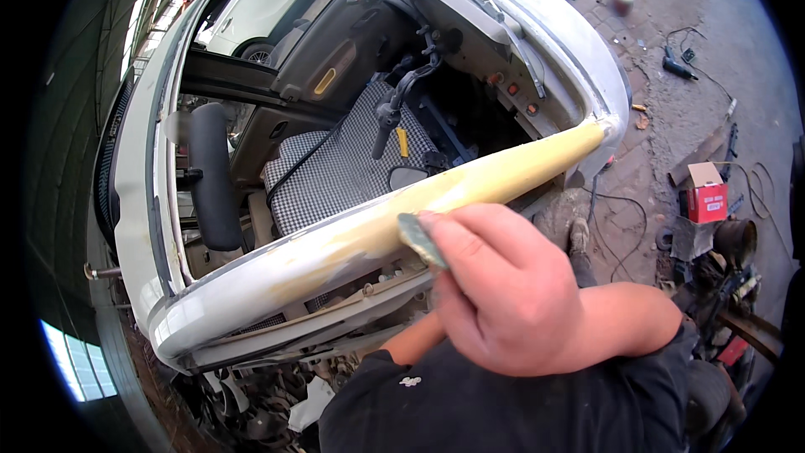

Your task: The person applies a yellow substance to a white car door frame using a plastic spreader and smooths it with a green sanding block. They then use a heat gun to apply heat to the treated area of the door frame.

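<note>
My right hand [511,285] grips a small grey-green pad [419,239], held at the yellow-patched white body pillar [511,164] of a vehicle shell. The patch runs along the pillar to its far right corner, with bare white toward the lower left. My left forearm [407,340] shows behind my right hand; the left hand itself is hidden. Inside the shell are a checked seat cover [319,184], a dark padded part [210,176] and jumbled steering or linkage parts [394,109].
A white car [243,25] shows through the far opening. On the paved ground at right lie a power tool [679,67], cables, a red cardboard box [704,201] and metal clutter [734,243]. A heap of dark scrap [243,394] lies at lower left.
</note>
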`<state>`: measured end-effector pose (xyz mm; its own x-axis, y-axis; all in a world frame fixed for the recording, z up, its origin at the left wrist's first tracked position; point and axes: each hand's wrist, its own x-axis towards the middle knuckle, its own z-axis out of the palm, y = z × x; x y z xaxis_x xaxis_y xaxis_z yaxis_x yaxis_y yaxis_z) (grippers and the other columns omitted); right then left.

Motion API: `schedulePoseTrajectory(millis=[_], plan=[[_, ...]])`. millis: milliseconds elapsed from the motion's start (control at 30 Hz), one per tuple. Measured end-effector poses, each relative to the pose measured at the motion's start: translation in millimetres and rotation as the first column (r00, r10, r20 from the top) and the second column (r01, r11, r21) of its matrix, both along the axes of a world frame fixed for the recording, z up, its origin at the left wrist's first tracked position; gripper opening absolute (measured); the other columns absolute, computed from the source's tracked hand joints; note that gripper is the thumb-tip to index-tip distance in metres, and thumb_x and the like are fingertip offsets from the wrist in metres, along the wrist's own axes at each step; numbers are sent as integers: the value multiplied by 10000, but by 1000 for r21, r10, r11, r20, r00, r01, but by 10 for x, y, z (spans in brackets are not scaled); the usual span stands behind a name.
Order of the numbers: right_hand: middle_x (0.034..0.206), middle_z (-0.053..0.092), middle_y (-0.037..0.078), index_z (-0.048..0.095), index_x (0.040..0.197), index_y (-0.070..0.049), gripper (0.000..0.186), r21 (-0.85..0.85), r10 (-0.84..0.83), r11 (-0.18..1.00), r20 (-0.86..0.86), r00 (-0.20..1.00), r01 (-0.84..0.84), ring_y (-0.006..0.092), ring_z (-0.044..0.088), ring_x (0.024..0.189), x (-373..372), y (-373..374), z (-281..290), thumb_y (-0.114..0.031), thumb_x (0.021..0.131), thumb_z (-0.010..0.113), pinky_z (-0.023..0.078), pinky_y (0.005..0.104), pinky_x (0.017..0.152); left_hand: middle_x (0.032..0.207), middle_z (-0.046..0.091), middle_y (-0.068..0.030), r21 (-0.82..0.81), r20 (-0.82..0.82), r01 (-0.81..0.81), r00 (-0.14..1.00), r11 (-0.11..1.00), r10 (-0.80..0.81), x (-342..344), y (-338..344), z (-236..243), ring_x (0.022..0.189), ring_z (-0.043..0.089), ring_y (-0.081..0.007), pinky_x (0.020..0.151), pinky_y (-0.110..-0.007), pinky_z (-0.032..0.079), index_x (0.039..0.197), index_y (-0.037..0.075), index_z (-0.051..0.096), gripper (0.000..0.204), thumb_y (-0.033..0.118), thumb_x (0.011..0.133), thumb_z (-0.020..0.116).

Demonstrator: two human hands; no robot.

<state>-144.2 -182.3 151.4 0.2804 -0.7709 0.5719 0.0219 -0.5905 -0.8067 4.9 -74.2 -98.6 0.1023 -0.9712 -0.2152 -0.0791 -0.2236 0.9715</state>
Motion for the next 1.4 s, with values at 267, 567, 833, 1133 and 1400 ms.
schedulePoseTrajectory(millis=[267, 567, 833, 1133, 1400], plan=[[924, 680, 151, 662, 1080, 70, 243, 116, -255, 959, -34, 966, 258, 237, 671, 815, -545, -104, -522, 16, 842, 660, 534, 315, 761, 892, 603, 33, 131, -97, -54, 993, 990, 68, 146, -25, -97, 757, 492, -45, 655, -226, 411, 1145, 19, 640, 333, 293, 1064, 469], [997, 685, 28, 651, 1152, 48, 219, 747, -552, 599, 124, 825, 289, 68, 604, 878, -957, -470, -2226, -91, 989, 606, 496, 242, 790, 1064, 664, -39, 169, -208, -41, 975, 985, 77, 176, -51, -83, 961, 555, -83, 871, -252, 440, 1194, -55, 608, 372, 258, 1073, 446], [1126, 686, 82, 604, 1200, -3, 212, 772, -551, 587, 601, 579, -244, 162, 666, 1004, -990, -225, -2222, -68, 1003, 561, 543, 329, 904, 1083, 669, -70, 128, -280, -22, 958, 992, 57, 265, -126, 271, 998, 608, -122, 886, -292, 484, 1205, -60, 596, 391, 280, 1073, 454], [1280, 614, 118, 490, 1360, 9, 402, 572, -324, 807, 637, 699, -146, 192, 601, 1172, -750, 645, -1757, 46, 966, 563, 461, 376, 1050, 1268, 625, -143, 52, -800, 415, 562, 908, -211, -162, -281, 982, 1152, 623, -237, 1009, -396, 477, 1316, -52, 497, 409, 272, 1071, 455], [1228, 636, 130, 605, 1257, 18, 491, 555, -350, 801, 125, 929, 227, 226, 637, 1083, -789, 1383, -1597, -91, 812, 783, 507, 352, 937, 1154, 654, -95, 18, -848, 600, 433, 800, -305, -465, -116, 1285, 1031, 636, -165, 899, -294, 484, 1292, -44, 514, 384, 270, 1080, 451]])
